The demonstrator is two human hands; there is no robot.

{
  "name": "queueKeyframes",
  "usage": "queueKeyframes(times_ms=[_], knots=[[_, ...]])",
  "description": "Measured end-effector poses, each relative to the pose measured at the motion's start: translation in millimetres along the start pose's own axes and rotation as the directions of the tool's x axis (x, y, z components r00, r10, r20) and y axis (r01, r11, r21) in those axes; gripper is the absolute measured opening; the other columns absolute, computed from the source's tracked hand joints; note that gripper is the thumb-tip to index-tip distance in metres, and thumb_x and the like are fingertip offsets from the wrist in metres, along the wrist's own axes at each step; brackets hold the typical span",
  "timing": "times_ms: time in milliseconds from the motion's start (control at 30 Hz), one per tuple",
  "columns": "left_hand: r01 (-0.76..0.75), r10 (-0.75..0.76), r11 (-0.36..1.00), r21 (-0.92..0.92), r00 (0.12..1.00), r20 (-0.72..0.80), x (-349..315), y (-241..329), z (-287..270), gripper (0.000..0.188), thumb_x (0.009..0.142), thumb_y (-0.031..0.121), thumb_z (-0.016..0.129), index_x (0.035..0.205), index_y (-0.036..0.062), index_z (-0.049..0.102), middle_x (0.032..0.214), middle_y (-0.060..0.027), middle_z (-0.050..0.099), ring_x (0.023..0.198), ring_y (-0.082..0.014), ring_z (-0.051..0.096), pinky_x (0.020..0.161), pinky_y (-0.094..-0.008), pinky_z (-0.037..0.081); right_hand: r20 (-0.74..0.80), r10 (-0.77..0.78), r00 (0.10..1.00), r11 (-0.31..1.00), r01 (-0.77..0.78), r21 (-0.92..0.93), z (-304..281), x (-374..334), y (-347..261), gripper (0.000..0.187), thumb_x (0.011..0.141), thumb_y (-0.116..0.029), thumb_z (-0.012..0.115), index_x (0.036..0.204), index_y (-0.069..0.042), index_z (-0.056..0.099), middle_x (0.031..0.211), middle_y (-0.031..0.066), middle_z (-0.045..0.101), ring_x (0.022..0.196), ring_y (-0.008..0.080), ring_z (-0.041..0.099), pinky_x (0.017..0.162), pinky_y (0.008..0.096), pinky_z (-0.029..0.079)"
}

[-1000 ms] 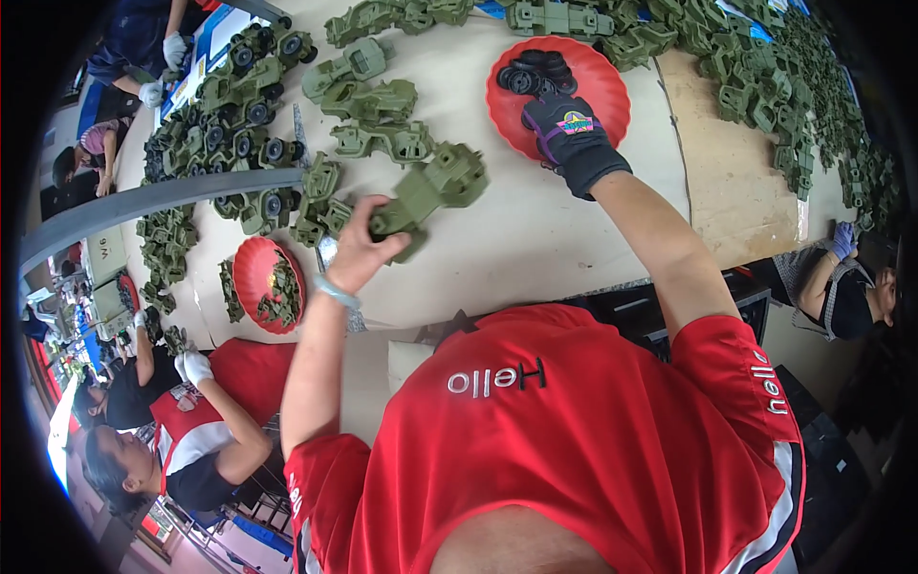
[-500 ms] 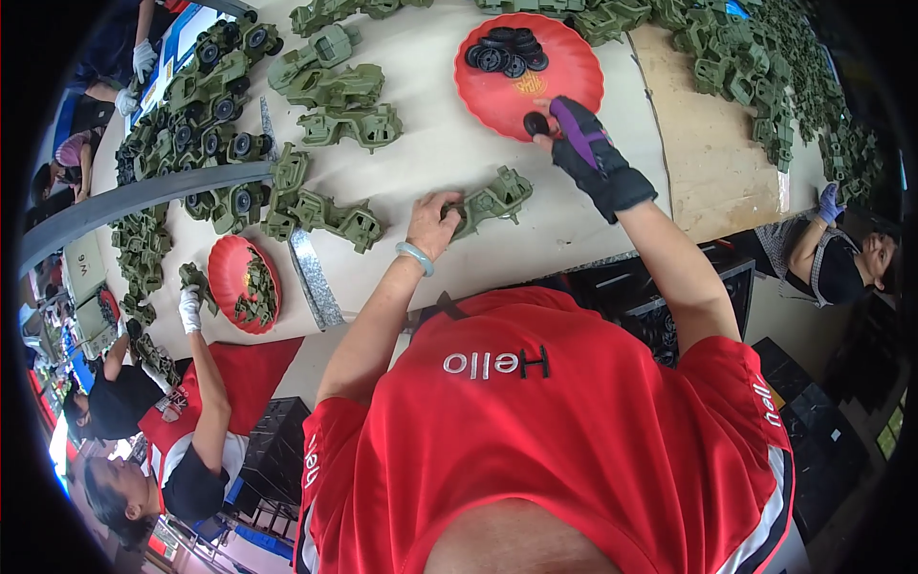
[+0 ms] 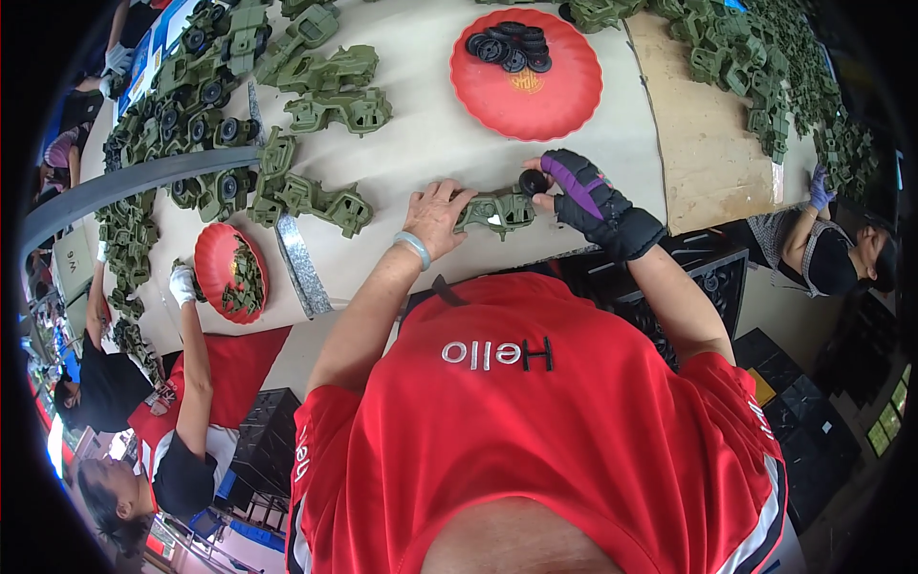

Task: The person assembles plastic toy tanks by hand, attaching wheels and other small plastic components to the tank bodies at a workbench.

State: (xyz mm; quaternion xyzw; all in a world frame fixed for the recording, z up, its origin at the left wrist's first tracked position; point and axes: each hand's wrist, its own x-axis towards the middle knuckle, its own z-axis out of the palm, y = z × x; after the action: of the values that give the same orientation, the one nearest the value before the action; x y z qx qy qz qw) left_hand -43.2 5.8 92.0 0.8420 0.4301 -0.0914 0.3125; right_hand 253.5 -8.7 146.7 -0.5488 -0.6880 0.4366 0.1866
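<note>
My bare left hand, with a pale bangle at the wrist, grips the left end of a green toy jeep body on the table. In a black and purple fingerless glove, my right hand pinches a black toy wheel between thumb and fingers. That wheel is at the right end of the jeep body; whether it is seated there I cannot tell. Beyond my hands lies a red scalloped plate with a pile of black wheels at its far side.
Green jeep bodies lie to the left, and wheeled jeeps farther left. A grey curved bar crosses there. Co-workers handle parts at left, near a second red plate, and at right. More green parts heap on cardboard at right.
My right hand has come from the red plate toward me with the wheel, up to the jeep body. My left hand has turned the body straighter across.
</note>
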Motion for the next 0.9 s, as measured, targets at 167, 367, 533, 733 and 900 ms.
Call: queueKeyframes(times_ms=[167, 367, 533, 733, 900], knots=[[0.0, 0.0, 1.0, 0.006, 1.0, -0.017, -4, 7, -5, 0.072, 0.076, 0.035, 0.085, 0.141, 0.0207, 0.059, 0.135, -0.0073, 0.052, 0.129, -0.0271, 0.049, 0.103, -0.0473, 0.041, 0.124, -0.283, 0.951, 0.931, 0.304, -0.202, -10, 14, -15, 0.04, 0.077, -0.01, 0.076, 0.114, -0.007, 0.066, 0.101, 0.0133, 0.066, 0.1, 0.037, 0.063, 0.087, 0.0474, 0.051], [0.032, -0.033, 0.999, -0.012, 0.988, -0.148, 0, 5, 18, 0.063, 0.073, 0.034, 0.085, 0.131, 0.0195, 0.065, 0.128, -0.0054, 0.056, 0.123, -0.0278, 0.052, 0.098, -0.0468, 0.042, 0.265, -0.223, 0.938, 0.89, 0.306, -0.337, 1, 22, -15, 0.035, 0.076, -0.013, 0.079, 0.109, -0.009, 0.067, 0.095, 0.0129, 0.065, 0.097, 0.0357, 0.064, 0.084, 0.0472, 0.052], [0.005, -0.002, 1.0, 0.016, 0.984, -0.18, 1, 4, 19, 0.062, 0.072, 0.032, 0.085, 0.13, 0.0193, 0.066, 0.128, -0.0055, 0.056, 0.123, -0.0277, 0.052, 0.098, -0.0458, 0.042, 0.283, -0.16, 0.946, 0.879, 0.267, -0.394, 1, 22, -25, 0.028, 0.075, -0.016, 0.08, 0.099, -0.01, 0.067, 0.094, 0.013, 0.065, 0.095, 0.0354, 0.065, 0.082, 0.048, 0.052], [0.029, -0.011, 0.996, 0.086, 0.978, -0.208, 4, 16, 10, 0.062, 0.071, 0.03, 0.086, 0.129, 0.0205, 0.066, 0.129, -0.0056, 0.055, 0.124, -0.0273, 0.052, 0.1, -0.0467, 0.041, 0.231, 0.023, 0.973, 0.854, 0.101, -0.51, 9, 11, -44, 0.034, 0.075, -0.023, 0.082, 0.102, -0.008, 0.067, 0.097, 0.0144, 0.067, 0.097, 0.0368, 0.064, 0.085, 0.0489, 0.05], [0.007, 0.004, 0.996, 0.085, 0.992, -0.129, 7, 9, 13, 0.06, 0.071, 0.029, 0.087, 0.126, 0.0213, 0.067, 0.129, -0.0074, 0.054, 0.123, -0.0278, 0.054, 0.104, -0.0497, 0.038, 0.114, 0.035, 0.993, 0.925, 0.011, -0.38, 13, 4, -35, 0.031, 0.082, -0.026, 0.08, 0.1, -0.006, 0.066, 0.101, 0.016, 0.068, 0.103, 0.0373, 0.065, 0.089, 0.0482, 0.051]])
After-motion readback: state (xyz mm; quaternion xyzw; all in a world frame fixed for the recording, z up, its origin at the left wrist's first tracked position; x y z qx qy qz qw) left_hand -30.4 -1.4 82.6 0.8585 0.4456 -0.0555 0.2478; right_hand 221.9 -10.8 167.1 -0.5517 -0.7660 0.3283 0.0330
